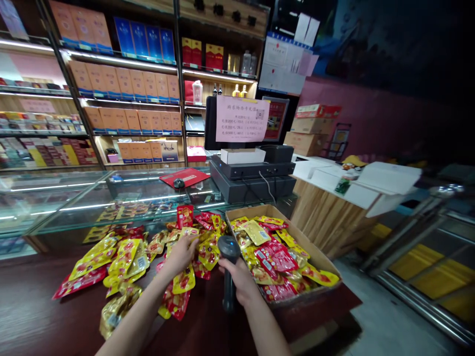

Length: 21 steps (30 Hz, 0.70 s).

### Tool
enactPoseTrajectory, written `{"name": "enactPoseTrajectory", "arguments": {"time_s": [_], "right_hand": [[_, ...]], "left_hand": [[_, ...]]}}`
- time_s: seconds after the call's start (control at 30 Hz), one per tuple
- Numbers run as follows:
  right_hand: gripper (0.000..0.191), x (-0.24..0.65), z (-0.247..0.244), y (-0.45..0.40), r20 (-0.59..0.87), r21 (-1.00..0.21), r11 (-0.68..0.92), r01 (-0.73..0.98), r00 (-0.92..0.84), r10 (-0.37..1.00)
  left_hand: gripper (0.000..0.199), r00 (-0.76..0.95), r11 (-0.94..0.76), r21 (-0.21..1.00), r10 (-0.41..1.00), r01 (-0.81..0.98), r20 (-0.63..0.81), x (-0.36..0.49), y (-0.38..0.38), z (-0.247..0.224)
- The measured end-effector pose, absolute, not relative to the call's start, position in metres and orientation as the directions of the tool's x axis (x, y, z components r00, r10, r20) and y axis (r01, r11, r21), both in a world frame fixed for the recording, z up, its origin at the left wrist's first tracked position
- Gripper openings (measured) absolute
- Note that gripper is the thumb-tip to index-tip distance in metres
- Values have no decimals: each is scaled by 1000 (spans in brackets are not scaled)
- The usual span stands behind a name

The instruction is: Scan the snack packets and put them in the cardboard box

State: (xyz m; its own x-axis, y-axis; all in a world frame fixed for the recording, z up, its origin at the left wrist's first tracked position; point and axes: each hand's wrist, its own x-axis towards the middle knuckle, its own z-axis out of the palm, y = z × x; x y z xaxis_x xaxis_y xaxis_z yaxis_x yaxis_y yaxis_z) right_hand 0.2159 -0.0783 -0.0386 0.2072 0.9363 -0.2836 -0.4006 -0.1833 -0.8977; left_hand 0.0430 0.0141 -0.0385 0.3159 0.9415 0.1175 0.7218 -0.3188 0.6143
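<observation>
My right hand (243, 279) is wrapped round the handle of a black barcode scanner (229, 247), held upright between the loose pile and the box. My left hand (182, 254) reaches over a heap of snack packets (126, 259), fingers stretched out and touching packets at the heap's far side. The packets are red, yellow and gold, lying loosely over one another. Part of what lies under my left fingers is hidden. To the right, an open cardboard box (319, 247) holds several more red and yellow packets (274, 254).
Behind the packets runs a glass display counter (92, 198), with a computer mouse (178, 183) on a red mat (196, 175). A monitor with a pink paper sign (243, 118) stands on a black cash drawer (252, 188). Metal railing (404, 237) is at the right.
</observation>
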Motion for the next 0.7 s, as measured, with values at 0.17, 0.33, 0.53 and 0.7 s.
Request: {"name": "enactPoseTrajectory", "arguments": {"time_s": [0.17, 0.33, 0.53, 0.7], "right_hand": [[22, 213, -21, -87, -233, -912, -128, -390, 235, 944], [31, 212, -16, -87, -159, -922, -68, -381, 211, 964], [32, 216, -5, -67, -88, -927, -27, -373, 149, 985], [20, 222, 20, -53, 36, -988, 50, -143, 101, 994]], "left_hand": [[45, 162, -144, 779, 985, 611, 55, 31, 17, -40], [50, 205, 25, 963, 975, 269, -82, 25, 16, -32], [50, 434, 198, 980, 880, 34, -193, 33, 5, -22], [52, 550, 220, 974, 808, 55, -213, 42, 3, -6]]}}
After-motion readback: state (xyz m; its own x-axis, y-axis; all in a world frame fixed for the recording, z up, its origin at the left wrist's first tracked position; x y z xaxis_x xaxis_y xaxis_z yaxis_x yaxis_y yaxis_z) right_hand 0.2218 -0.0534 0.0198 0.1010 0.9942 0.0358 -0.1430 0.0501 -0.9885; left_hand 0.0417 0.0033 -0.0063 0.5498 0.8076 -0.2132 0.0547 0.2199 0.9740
